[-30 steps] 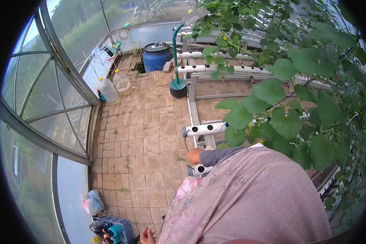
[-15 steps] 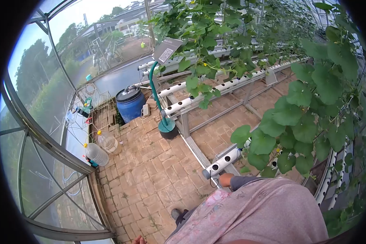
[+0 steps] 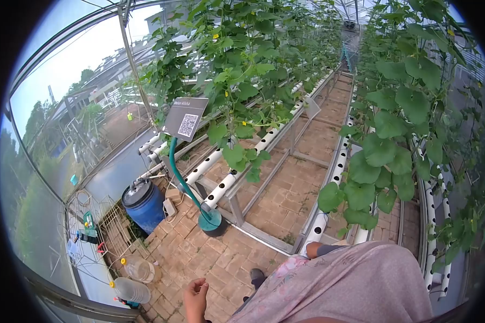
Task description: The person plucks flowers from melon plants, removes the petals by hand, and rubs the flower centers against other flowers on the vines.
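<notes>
Fingers of the left hand curl loosely above tan brick paving; whether they pinch anything, I cannot tell. The right hand is beside a round, white, dark-holed plastic pipe, its fingers indistinct, contact unclear. Likely a bracing or reaching step; holding the pipe calls for wrapped fingers.

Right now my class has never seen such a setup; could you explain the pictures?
There is no robot here, only a person's bare hands, seen from one camera worn on the head, looking forward and down. The left hand is loosely curled above the brick floor, with nothing visible in it. The right hand is beside a white pipe with holes; whether it touches or grips it is unclear. Two clear bottles sit on the floor, near a blue barrel, and leafy plants fill much of the background.
</notes>
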The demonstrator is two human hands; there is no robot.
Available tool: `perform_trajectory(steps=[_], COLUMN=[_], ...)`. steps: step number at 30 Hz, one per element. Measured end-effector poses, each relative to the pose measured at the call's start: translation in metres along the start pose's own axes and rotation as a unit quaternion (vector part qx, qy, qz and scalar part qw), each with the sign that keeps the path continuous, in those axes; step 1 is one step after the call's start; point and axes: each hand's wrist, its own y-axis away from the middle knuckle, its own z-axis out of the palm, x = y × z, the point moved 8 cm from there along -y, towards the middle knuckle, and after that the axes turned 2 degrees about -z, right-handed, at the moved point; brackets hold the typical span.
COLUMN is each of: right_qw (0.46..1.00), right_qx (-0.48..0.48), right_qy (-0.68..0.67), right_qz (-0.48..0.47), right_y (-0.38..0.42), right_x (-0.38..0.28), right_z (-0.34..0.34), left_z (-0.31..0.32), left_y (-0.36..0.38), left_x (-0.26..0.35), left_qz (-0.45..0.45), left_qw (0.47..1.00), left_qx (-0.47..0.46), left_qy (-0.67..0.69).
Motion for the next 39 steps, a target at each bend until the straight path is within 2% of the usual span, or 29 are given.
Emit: perform_trajectory(steps=[1,5,9,12,13,14,15,16,18,19,21,23,24,25,26,28,31,33,36,38,39], right_qw=[1.0,1.0,0.992,0.993,0.993,0.992,0.991,0.991,0.99,0.99,0.983,0.958,0.932,0.921,0.884,0.824,0.724,0.676,0.679,0.687,0.683], right_qx=[-0.028,-0.016,0.038,0.05,0.063,0.065,0.079,0.093,0.082,0.069,0.119,0.272,0.359,0.389,0.466,0.56,0.67,0.697,0.68,0.611,0.611], right_qy=[0.003,-0.019,-0.08,-0.033,-0.022,-0.023,-0.011,-0.001,0.011,0.027,0.047,0.014,-0.031,-0.022,-0.018,-0.024,0.07,0.181,0.262,0.393,0.398], right_qz=[-0.006,0.008,0.09,0.099,0.097,0.105,0.103,0.101,0.114,0.119,0.128,0.092,0.038,0.019,-0.041,-0.086,-0.152,-0.156,-0.088,0.027,0.033], right_y=[-0.008,-0.085,-0.152,-0.193,-0.202,-0.209,-0.211,-0.208,-0.196,-0.198,-0.223,-0.209,-0.211,-0.183,-0.172,-0.137,-0.104,-0.109,-0.141,-0.176,-0.183], right_x=[-0.003,0.007,0.018,0.011,0.01,0.011,0.005,-0.004,-0.021,-0.027,-0.022,-0.063,-0.075,-0.12,-0.147,-0.208,-0.284,-0.313,-0.314,-0.297,-0.29], right_z=[0.0,-0.017,-0.053,-0.094,-0.111,-0.126,-0.147,-0.169,-0.212,-0.231,-0.273,-0.364,-0.405,-0.463,-0.51,-0.602,-0.711,-0.769,-0.842,-0.87,-0.877], left_z=[0.002,0.017,0.026,0.026,0.025,0.025,0.024,0.024,0.026,0.026,0.03,0.029,0.027,0.027,0.026,0.013,0.005,-0.006,-0.028,-0.044,-0.049], left_y=[-0.024,-0.119,-0.192,-0.242,-0.263,-0.288,-0.308,-0.32,-0.341,-0.352,-0.373,-0.41,-0.429,-0.443,-0.456,-0.492,-0.535,-0.564,-0.599,-0.618,-0.624], left_x=[0.002,0.01,0.032,0.036,0.017,-0.01,-0.024,-0.028,-0.037,-0.034,-0.038,-0.051,-0.055,-0.058,-0.053,-0.026,0.007,0.015,0.015,0.01,0.007], left_qz=[0.005,0.003,-0.011,-0.015,-0.014,0.025,0.065,0.067,0.008,0.01,-0.026,-0.037,-0.055,-0.074,-0.077,-0.069,-0.04,-0.023,-0.011,-0.011,0.008], left_qw=[1.0,0.998,0.996,0.994,0.993,0.991,0.986,0.985,0.984,0.982,0.975,0.972,0.968,0.964,0.961,0.971,0.967,0.965,0.968,0.971,0.967], left_qx=[-0.011,-0.056,-0.085,-0.11,-0.118,-0.131,-0.145,-0.153,-0.176,-0.183,-0.216,-0.227,-0.242,-0.257,-0.264,-0.228,-0.252,-0.258,-0.248,-0.237,-0.256], left_qy=[0.002,-0.002,0.023,0.008,0.011,0.028,0.044,0.044,0.037,0.036,0.033,0.048,0.027,0.005,0.007,0.016,0.025,0.034,0.019,-0.001,0.0])
